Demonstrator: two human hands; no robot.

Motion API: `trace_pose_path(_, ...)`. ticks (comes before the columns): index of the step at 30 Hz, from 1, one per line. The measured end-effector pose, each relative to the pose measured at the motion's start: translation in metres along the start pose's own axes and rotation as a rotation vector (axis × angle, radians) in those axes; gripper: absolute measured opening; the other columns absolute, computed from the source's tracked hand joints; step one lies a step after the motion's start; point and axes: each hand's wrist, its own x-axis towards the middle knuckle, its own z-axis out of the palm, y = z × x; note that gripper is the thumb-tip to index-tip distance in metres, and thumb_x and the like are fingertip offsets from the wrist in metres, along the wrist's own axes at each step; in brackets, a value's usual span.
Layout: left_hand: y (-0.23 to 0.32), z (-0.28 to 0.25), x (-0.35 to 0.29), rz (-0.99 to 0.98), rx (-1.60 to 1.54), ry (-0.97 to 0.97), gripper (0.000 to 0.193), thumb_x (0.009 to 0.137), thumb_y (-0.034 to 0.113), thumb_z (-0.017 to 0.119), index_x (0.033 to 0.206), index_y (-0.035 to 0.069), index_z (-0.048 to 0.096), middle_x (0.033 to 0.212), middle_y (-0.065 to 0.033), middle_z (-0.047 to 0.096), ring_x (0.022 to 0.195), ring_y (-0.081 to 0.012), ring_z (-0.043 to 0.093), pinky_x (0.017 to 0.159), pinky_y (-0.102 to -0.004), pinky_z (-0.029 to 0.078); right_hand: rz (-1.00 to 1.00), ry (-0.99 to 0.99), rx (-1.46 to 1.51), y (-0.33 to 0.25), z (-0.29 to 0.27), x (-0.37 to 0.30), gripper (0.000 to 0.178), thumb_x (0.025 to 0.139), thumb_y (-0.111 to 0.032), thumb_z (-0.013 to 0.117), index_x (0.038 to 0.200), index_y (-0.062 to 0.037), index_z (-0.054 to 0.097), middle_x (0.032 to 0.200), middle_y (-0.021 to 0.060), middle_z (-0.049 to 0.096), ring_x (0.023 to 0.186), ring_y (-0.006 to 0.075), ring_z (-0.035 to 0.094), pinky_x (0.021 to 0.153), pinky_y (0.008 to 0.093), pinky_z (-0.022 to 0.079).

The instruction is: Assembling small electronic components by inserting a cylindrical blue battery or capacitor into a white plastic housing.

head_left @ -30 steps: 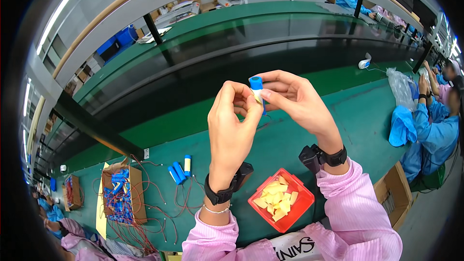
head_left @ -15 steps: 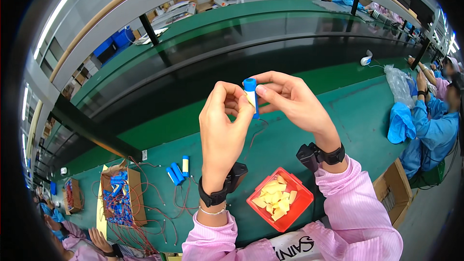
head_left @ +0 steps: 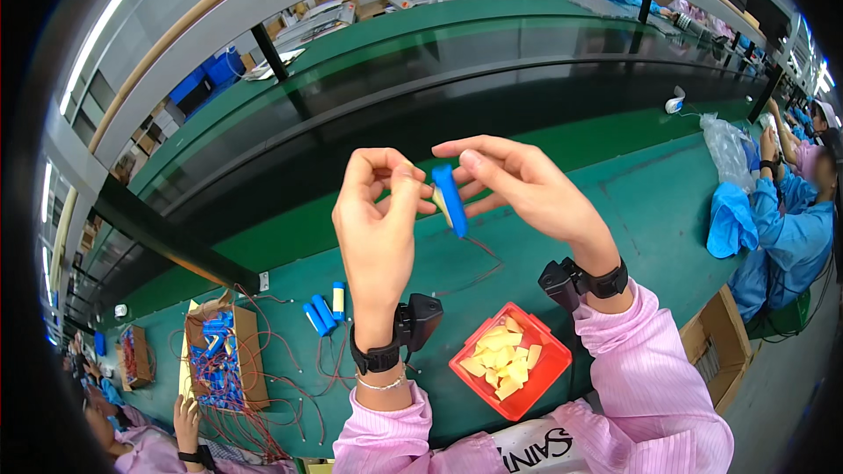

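Note:
A blue cylindrical battery (head_left: pixel 452 206) with a thin wire lead is held up over the bench, tilted, a pale yellow patch showing on its left side. The fingers of my right hand (head_left: pixel 536 189) are closed around it from the right. My left hand (head_left: pixel 373 219) is just to its left, thumb and forefinger pinched together; what lies between them, if anything, is too small to make out. Its lower fingertips reach close to the battery's yellow patch. Below my hands a red tray (head_left: pixel 551 377) holds several pale yellow pieces (head_left: pixel 500 355).
Three blue batteries (head_left: pixel 323 312) lie on the green bench (head_left: pixel 632 211) to the left. Beside them a cardboard box (head_left: pixel 252 355) is full of wired batteries, its red wires spreading outward. A co-worker's hand (head_left: pixel 186 421) is near that box. Another person in blue (head_left: pixel 795 224) sits at right.
The battery has turned and tilted, hiding most of its pale side. My left fingers have drawn back to the left from its upper part. A co-worker's hand has moved up beside the box.

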Motion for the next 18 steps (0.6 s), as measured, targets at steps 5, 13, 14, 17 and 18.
trace_pose_path(5,-0.044,0.017,0.015,-0.096,0.059,0.025,0.013,0.094,0.012,0.054,0.094,-0.001,0.056,0.087,-0.0083,0.061,0.081,-0.0152,0.063,0.072,-0.0282,0.053,-0.044,-0.034,-0.014,0.059,0.016,0.016,0.035,0.097,-0.023,0.055,0.119,0.0036,0.056,0.097,0.0096,0.066,0.086,0.0164,0.066,0.074,0.0298,0.055)
trace_pose_path(13,-0.033,-0.054,0.024,-0.089,0.165,0.070,0.017,0.094,0.016,0.055,0.098,0.001,0.060,0.091,-0.0098,0.066,0.084,-0.0160,0.063,0.079,-0.0276,0.050,-0.006,-0.425,-0.748,0.088,-0.017,0.035,0.033,0.080,-0.017,0.069,0.110,-0.0039,0.066,0.107,0.0118,0.068,0.099,0.0271,0.064,0.085,0.0368,0.050)
trace_pose_path(14,-0.031,-0.058,0.025,-0.078,0.163,0.057,0.016,0.094,0.016,0.055,0.097,0.001,0.061,0.091,-0.0095,0.066,0.084,-0.0157,0.063,0.079,-0.0273,0.050,0.005,-0.545,-0.815,0.089,-0.013,0.032,0.033,0.077,-0.016,0.071,0.108,-0.0046,0.067,0.106,0.0113,0.068,0.099,0.0275,0.063,0.085,0.0372,0.050)
trace_pose_path(17,-0.024,-0.059,0.025,-0.068,0.148,0.027,0.015,0.094,0.014,0.057,0.097,-0.001,0.060,0.089,-0.0101,0.065,0.082,-0.0150,0.062,0.077,-0.0279,0.050,0.067,-0.833,-0.820,0.120,-0.002,0.031,0.040,0.068,-0.014,0.079,0.105,-0.0071,0.065,0.099,0.0107,0.064,0.098,0.0270,0.061,0.084,0.0369,0.049)
trace_pose_path(18,-0.027,-0.052,0.028,-0.045,0.139,-0.008,0.015,0.094,0.014,0.057,0.098,-0.001,0.060,0.089,-0.0098,0.065,0.081,-0.0149,0.063,0.076,-0.0278,0.050,0.123,-0.921,-0.796,0.132,-0.006,0.031,0.044,0.066,-0.014,0.081,0.106,-0.0073,0.065,0.100,0.0106,0.065,0.097,0.0270,0.061,0.082,0.0372,0.049)
